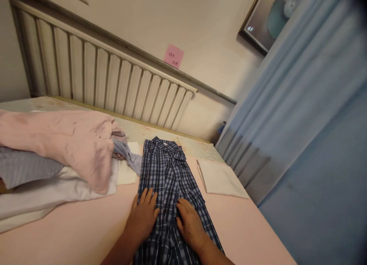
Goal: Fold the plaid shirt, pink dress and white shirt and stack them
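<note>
A dark blue plaid shirt [168, 177] lies lengthwise on the pink bed sheet [86, 234], its buttoned collar pointing away from me and its sides folded in. My left hand [145, 215] rests flat on the shirt's left side with the fingers spread. On the right half, my right hand [190, 223] lies on the cloth, fingers stretched out and slightly curved, thumb apart. Neither hand grips the fabric. The lower end of the shirt runs out of view between my forearms.
Left of the shirt is a loose heap of clothes, with a pink garment [69, 139] over grey and white ones. To the right lies a folded white ribbed cloth [220, 179]. Behind the bed stands a radiator [106, 78]; a blue curtain [301, 116] hangs along the right.
</note>
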`<state>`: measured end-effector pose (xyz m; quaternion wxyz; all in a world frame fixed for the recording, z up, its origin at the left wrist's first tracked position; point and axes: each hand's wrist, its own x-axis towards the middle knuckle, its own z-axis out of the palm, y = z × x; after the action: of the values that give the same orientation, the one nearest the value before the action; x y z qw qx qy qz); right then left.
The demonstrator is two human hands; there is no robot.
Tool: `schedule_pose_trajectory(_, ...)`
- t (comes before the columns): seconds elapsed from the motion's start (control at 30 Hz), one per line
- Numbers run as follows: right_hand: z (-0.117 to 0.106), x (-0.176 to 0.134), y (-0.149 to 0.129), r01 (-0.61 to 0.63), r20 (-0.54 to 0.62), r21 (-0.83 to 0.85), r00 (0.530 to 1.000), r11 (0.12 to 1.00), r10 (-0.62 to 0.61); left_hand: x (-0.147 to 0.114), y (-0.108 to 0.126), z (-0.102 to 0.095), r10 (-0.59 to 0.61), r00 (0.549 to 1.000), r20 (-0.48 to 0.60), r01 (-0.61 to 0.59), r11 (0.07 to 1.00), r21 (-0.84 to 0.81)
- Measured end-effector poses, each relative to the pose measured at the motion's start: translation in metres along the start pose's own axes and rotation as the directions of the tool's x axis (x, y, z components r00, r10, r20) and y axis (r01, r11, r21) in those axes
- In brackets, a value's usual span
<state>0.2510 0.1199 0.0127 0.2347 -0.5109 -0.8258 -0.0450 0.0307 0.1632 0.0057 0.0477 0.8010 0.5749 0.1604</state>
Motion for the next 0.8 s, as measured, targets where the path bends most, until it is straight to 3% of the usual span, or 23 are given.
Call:
schedule_pose_trajectory(0.13, 0.004, 0.015, -0.004, -0.068, 0.025, 0.057, 0.997, 0.996, 0.066, 0.000, 0.000, 0.000, -0.007, 1.000, 0.003, 0.007, 1.000, 0.001)
schedule_pose_trajectory(0.2, 0.002, 0.023, 0.001, -0.170, 0.016, 0.239, 0.985, 0.956, 0.171, 0.000, 0.001, -0.001, -0.006, 1.000, 0.005, 0.006, 1.000, -0.001)
schedule_pose_trajectory(0.23, 0.000, 0.027, 0.006, -0.266, 0.008, 0.391, 0.958, 0.881, 0.286, 0.000, 0.001, -0.002, -0.004, 1.000, 0.006, 0.004, 1.000, -0.002)
schedule_pose_trajectory(0.27, -0.001, 0.032, 0.012, -0.366, 0.013, 0.556, 0.902, 0.746, 0.433, 0.000, 0.001, -0.003, -0.004, 1.000, 0.009, 0.004, 1.000, -0.006)
schedule_pose_trajectory(0.3, -0.003, 0.036, 0.019, -0.437, 0.041, 0.698, 0.816, 0.568, 0.577, -0.001, 0.001, -0.003, -0.005, 1.000, 0.011, 0.005, 1.000, -0.010)
schedule_pose_trajectory(0.37, -0.006, 0.044, 0.036, -0.458, 0.125, 0.858, 0.627, 0.234, 0.769, -0.001, 0.001, -0.004, -0.011, 1.000, 0.011, 0.011, 1.000, -0.019)
schedule_pose_trajectory(0.4, -0.007, 0.047, 0.044, -0.435, 0.150, 0.889, 0.565, 0.139, 0.811, -0.001, 0.001, -0.004, -0.012, 1.000, 0.007, 0.012, 1.000, -0.023)
schedule_pose_trajectory(0.63, -0.017, 0.050, 0.084, -0.260, 0.194, 0.960, 0.347, -0.104, 0.918, -0.001, 0.000, 0.002, -0.011, 1.000, -0.027, 0.010, 1.000, -0.022)
schedule_pose_trajectory(0.7, -0.021, 0.052, 0.089, -0.221, 0.205, 0.966, 0.318, -0.138, 0.926, -0.001, 0.000, 0.002, -0.014, 1.000, -0.022, 0.013, 1.000, -0.020)
schedule_pose_trajectory(0.8, -0.032, 0.059, 0.091, -0.177, 0.212, 0.971, 0.322, -0.161, 0.923, 0.000, 0.001, 0.000, -0.017, 1.000, -0.002, 0.017, 1.000, -0.018)
